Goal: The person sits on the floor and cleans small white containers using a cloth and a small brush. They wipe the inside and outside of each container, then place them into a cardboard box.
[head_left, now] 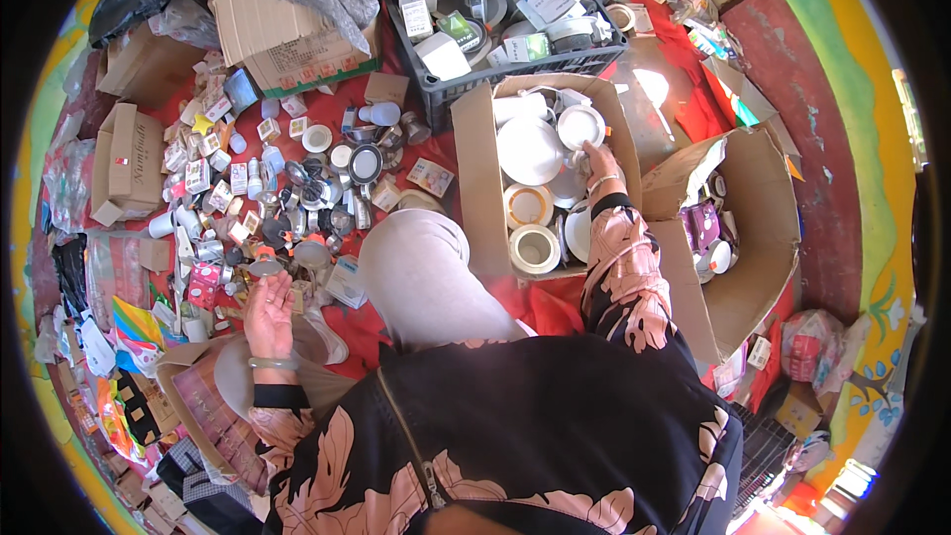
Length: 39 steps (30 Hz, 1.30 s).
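Note:
My right hand [602, 170] reaches into an open cardboard box [477, 193] in front of me, its fingers closed on the rim of a round white downlight [580, 126]. Beside that light in the box lie a larger white disc [529, 151], a round lamp with a tan ring [528, 206] and a white ring-shaped lamp [535, 249]. My left hand [268, 315] rests palm up with its fingers stretched out, holding nothing. Just beyond its fingertips is a small round silvery piece [264, 267], at the near edge of a pile of loose lamp parts and small boxes [238, 178].
A black plastic crate [446, 91] full of lamps and packages stands behind the box. To the right is another open carton [763, 228] with a few lamps inside. A large cardboard box [297, 64] stands at the far left. My knee [416, 267] rises between pile and box.

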Available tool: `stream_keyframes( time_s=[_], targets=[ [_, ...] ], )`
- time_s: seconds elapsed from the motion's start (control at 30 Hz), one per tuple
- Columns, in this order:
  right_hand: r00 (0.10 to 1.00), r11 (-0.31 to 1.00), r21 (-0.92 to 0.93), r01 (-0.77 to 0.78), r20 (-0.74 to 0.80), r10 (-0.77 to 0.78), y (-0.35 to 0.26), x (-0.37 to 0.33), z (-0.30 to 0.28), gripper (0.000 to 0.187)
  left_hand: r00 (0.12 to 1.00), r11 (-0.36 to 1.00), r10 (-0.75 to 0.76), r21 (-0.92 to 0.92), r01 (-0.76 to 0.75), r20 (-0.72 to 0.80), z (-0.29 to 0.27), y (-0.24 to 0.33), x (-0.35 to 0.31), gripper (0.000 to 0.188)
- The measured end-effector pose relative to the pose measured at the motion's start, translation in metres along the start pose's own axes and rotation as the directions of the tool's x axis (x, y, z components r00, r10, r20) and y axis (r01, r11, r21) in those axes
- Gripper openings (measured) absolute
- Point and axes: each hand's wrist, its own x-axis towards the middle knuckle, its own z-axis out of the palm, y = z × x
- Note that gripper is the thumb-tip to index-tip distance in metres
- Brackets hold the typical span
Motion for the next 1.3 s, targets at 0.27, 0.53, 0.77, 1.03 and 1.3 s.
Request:
stream_keyframes(
  time_s=[0.27, 0.53, 0.77, 1.03, 1.3],
  targets=[
    [0.986, 0.986, -0.034, -0.164, 0.035, 0.165, 0.005, 0.035, 0.004, 0.017, 1.000, 0.999, -0.024, 0.026, 0.024, -0.005, 0.005, -0.004, 0.005, 0.019],
    [0.982, 0.937, 0.343, 0.066, 0.145, -0.122, -0.016, 0.016, -0.029, 0.021, 0.999, 0.999, -0.041, 0.018, 0.041, -0.014, 0.006, -0.004, 0.003, 0.018],
    [0.935, 0.955, 0.230, 0.187, 0.255, -0.245, -0.085, 0.024, -0.042, 0.022, 1.000, 1.000, -0.014, 0.020, 0.014, -0.020, 0.004, -0.006, -0.002, 0.019],
    [0.938, 0.913, 0.246, -0.324, 0.211, 0.276, -0.012, 0.042, -0.023, 0.032, 0.999, 0.999, -0.034, 0.021, 0.035, -0.023, 0.002, -0.006, 0.000, 0.019],
    [0.954, 0.947, 0.110, -0.301, 0.019, 0.300, 0.010, 0.032, -0.026, 0.023, 0.999, 0.999, -0.031, 0.037, 0.032, -0.035, 0.004, -0.007, -0.003, 0.019]
  ],
)
